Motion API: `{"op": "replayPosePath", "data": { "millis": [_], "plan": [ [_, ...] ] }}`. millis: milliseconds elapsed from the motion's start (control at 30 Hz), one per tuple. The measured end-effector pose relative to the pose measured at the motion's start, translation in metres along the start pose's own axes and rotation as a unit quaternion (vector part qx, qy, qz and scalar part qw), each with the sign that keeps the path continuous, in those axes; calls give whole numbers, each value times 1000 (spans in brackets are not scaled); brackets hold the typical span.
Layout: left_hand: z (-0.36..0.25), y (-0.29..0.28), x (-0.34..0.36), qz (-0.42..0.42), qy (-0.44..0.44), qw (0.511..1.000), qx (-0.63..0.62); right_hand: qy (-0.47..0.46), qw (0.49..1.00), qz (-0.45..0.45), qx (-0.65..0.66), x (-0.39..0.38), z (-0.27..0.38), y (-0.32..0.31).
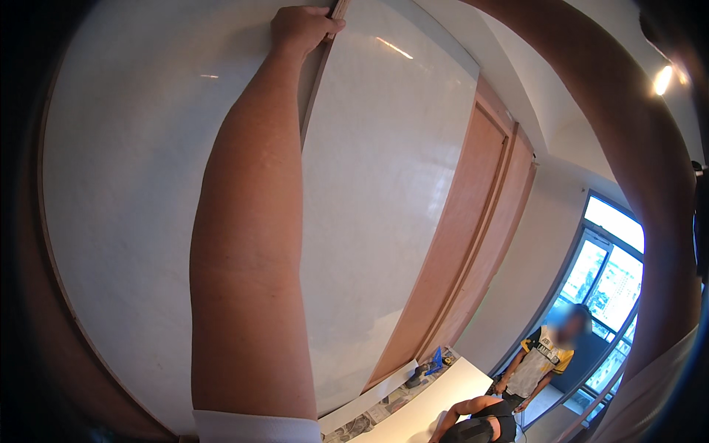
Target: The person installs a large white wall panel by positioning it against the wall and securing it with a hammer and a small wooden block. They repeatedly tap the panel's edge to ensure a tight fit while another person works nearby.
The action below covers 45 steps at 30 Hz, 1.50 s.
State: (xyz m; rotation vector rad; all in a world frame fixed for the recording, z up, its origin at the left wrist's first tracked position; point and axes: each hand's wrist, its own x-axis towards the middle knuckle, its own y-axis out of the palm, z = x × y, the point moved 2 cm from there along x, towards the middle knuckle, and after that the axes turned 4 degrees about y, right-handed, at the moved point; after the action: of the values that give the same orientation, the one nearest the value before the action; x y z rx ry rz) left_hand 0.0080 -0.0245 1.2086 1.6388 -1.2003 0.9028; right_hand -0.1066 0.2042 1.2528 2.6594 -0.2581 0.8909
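Note:
My left arm reaches high up across a glossy pale panel (140, 184). At its end my left hand (301, 31) is closed, with the thumb against a narrow wooden strip (337, 21). The strip runs down along the edge between that panel and a second glossy pale panel (384, 177) to the right. Part of the strip is hidden behind my hand and forearm. My right arm (628, 125) is raised and arches over the right side of the view. Its hand lies beyond the upper edge, so its fingers cannot be seen.
Reddish-brown wooden panelling (465, 214) stands right of the pale panels. Below is a cream board (432, 406), with a power tool (421, 373) beside it on newspaper. One person bends over the board; another person (546, 354) stands by the glazed door (598, 273). A lamp (663, 80) glows overhead.

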Motion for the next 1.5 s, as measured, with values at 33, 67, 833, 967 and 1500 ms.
{"op": "replayPosePath", "data": {
  "millis": [33,67,833,967,1500],
  "plan": [
    [0,-2,1,4,0,1000,-3,-6,1000,-4,-4,1,2,0],
    [-1,-4,3,9,1,1000,-7,-12,1000,-7,-8,3,4,-1],
    [23,8,4,-2,0,999,-50,98,992,-58,45,-115,-71,-39],
    [9,7,-44,-47,-64,996,33,321,922,-47,212,-222,-74,-48],
    [-134,48,-643,231,-417,862,-173,653,352,235,628,-520,159,-163]
  ]
}}
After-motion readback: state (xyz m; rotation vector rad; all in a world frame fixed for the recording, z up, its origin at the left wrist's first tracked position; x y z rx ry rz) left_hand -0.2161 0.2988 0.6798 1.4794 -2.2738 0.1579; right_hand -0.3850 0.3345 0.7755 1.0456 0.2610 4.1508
